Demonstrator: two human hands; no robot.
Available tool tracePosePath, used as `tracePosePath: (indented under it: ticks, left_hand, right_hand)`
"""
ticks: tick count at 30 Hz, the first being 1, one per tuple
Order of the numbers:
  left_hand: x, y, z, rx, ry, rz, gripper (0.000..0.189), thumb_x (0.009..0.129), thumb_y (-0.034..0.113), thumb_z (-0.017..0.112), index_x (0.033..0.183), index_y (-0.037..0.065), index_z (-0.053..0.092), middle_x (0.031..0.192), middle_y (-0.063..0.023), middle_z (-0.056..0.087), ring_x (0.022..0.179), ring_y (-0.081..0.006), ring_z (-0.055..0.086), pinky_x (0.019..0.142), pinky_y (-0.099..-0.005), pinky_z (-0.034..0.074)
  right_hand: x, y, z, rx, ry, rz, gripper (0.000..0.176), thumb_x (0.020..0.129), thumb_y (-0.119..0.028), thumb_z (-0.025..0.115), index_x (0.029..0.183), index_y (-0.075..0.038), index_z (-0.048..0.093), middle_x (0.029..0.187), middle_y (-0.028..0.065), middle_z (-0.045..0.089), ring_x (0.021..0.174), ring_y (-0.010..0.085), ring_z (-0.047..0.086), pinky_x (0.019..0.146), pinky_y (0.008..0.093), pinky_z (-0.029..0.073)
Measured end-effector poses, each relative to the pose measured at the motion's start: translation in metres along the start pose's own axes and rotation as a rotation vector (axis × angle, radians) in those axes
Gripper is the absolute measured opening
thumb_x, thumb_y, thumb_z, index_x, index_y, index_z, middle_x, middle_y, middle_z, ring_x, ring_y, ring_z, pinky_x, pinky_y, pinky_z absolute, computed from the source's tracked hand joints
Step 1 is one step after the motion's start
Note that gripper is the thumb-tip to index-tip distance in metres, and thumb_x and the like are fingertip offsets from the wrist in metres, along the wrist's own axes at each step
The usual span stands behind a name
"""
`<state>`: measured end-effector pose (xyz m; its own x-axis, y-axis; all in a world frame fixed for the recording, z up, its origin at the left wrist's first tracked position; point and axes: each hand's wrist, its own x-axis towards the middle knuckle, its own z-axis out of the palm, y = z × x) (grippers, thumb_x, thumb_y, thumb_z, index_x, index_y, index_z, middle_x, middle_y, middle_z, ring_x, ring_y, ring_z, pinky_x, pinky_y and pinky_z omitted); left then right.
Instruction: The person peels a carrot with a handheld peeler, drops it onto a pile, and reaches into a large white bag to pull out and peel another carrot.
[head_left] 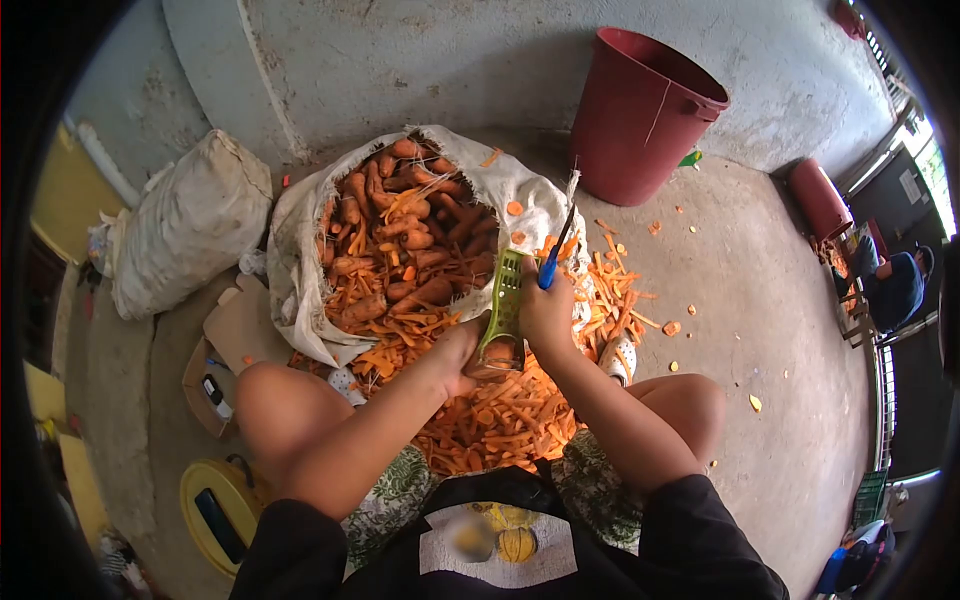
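In the head view my right hand is closed around a green peeler with a perforated handle. A knife with a blue handle is in the same hand, its blade pointing up and away. My left hand is closed on a carrot, partly hidden by the peeler's head, which lies over it. Beyond my hands, an open white woven sack holds many carrots with peelings on top. Orange carrot peelings are heaped between my legs, below my hands.
A tall red bin stands by the wall. A full white sack leans at the left, near a cardboard box. A yellow bucket carries a dark phone. Another person sits at the far right.
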<state>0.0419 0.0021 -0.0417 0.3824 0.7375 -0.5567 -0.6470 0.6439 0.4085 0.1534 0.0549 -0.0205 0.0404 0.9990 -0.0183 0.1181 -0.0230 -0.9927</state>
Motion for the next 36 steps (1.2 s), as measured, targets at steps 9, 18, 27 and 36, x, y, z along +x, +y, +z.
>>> tracePosePath:
  ticks: [9, 18, 27, 36]
  left_hand:
    - [-0.003, -0.002, 0.002, 0.105, -0.028, 0.015, 0.031, 0.091, 0.022, 0.026, 0.096, 0.003, 0.05, 0.079, -0.0085, 0.058, 0.067, -0.0178, 0.059, 0.059, -0.0316, 0.05]
    - [-0.031, 0.007, 0.015, 0.346, -0.172, 0.028, 0.039, 0.09, 0.036, 0.037, 0.102, 0.0, 0.047, 0.086, -0.0105, 0.057, 0.073, -0.019, 0.061, 0.066, -0.0355, 0.052]
    - [-0.01, 0.008, -0.003, -0.05, -0.03, 0.04, 0.028, 0.09, 0.023, 0.033, 0.098, 0.004, 0.051, 0.087, -0.0086, 0.059, 0.076, -0.0189, 0.06, 0.064, -0.0348, 0.052]
    - [-0.011, 0.009, -0.007, 0.19, -0.084, 0.12, 0.029, 0.091, 0.024, 0.033, 0.099, 0.002, 0.05, 0.085, -0.009, 0.059, 0.077, -0.0187, 0.06, 0.066, -0.034, 0.052]
  right_hand:
    - [-0.006, -0.007, -0.001, -0.267, 0.08, -0.251, 0.026, 0.087, -0.022, 0.047, 0.073, 0.0, 0.051, 0.051, 0.0104, 0.048, 0.045, 0.0224, 0.046, 0.045, 0.0344, 0.035]
    - [0.078, 0.011, -0.055, -0.271, 0.531, -0.089, 0.033, 0.085, -0.027, 0.049, 0.067, 0.0, 0.051, 0.053, 0.0069, 0.049, 0.048, 0.0144, 0.043, 0.048, 0.0331, 0.034]
    - [-0.007, -0.02, 0.009, 0.062, 0.005, -0.035, 0.026, 0.087, -0.021, 0.048, 0.068, -0.005, 0.048, 0.053, -0.0021, 0.042, 0.044, 0.0055, 0.037, 0.04, 0.0235, 0.031]
    - [0.0, -0.003, 0.01, -0.269, 0.027, -0.169, 0.027, 0.086, -0.022, 0.049, 0.071, 0.0, 0.05, 0.053, 0.0042, 0.046, 0.05, 0.0107, 0.044, 0.046, 0.0305, 0.036]
